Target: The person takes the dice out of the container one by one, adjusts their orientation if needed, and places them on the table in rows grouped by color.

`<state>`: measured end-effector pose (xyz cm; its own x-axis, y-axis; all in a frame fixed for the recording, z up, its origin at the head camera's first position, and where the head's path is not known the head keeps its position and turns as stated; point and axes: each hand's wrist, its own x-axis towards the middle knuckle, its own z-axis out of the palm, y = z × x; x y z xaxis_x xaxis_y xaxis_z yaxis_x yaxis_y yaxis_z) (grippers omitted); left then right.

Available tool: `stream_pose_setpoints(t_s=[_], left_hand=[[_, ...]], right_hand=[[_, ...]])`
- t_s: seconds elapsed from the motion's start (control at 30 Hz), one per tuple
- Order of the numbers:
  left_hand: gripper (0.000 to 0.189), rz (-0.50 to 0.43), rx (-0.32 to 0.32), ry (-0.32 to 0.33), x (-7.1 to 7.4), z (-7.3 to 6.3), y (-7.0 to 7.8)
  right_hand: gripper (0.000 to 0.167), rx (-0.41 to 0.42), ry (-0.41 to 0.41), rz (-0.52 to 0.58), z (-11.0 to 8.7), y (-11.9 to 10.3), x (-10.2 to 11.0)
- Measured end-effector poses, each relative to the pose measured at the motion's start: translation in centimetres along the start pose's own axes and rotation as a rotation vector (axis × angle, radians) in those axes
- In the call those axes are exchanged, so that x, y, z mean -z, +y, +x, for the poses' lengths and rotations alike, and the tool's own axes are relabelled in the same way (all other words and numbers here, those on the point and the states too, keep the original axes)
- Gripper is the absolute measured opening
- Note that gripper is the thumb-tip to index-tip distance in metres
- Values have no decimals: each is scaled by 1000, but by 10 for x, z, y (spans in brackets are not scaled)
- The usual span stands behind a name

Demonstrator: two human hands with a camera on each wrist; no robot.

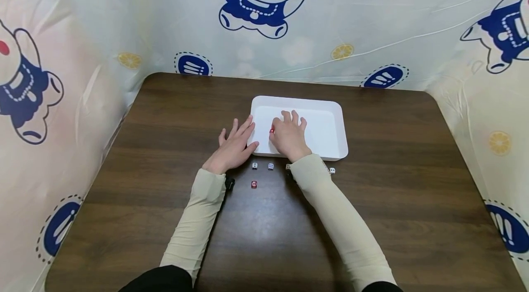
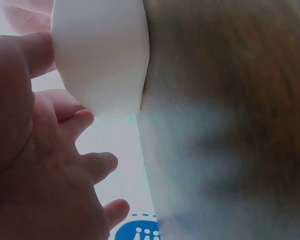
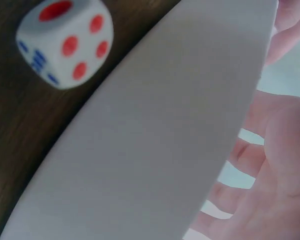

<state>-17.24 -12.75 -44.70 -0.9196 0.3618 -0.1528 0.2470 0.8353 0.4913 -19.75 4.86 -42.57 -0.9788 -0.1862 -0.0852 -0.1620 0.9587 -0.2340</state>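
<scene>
A shallow white tray (image 1: 324, 131) lies on the table. Over its left part, my right hand (image 1: 291, 138) pinches a small red die (image 1: 272, 131) between thumb and index finger; the other fingers are spread. My left hand (image 1: 233, 150) rests against the tray's left side, its fingers fairly straight and the thumb at the near left corner. In the left wrist view the thumb and a finger touch the tray wall (image 2: 102, 55). The right wrist view shows fingers behind the tray wall (image 3: 140, 125); the held die is hidden there.
Several white dice stand in a row before the tray, among them one at the left (image 1: 255, 165) and one by the right sleeve (image 1: 332, 171). Another red die (image 1: 254, 184) sits nearer. A patterned curtain (image 1: 289, 53) surrounds the brown table (image 1: 177, 131).
</scene>
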Motion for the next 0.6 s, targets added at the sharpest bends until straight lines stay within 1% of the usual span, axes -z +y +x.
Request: stream_pose_setpoints(t_s=[0.37, 0.6], left_hand=[[63, -4, 4, -2, 0, -1, 0], [64, -4, -1, 0, 0, 0, -1]], right_hand=[[18, 25, 34, 9, -5, 2, 4], [16, 34, 36, 31, -7, 4, 8]])
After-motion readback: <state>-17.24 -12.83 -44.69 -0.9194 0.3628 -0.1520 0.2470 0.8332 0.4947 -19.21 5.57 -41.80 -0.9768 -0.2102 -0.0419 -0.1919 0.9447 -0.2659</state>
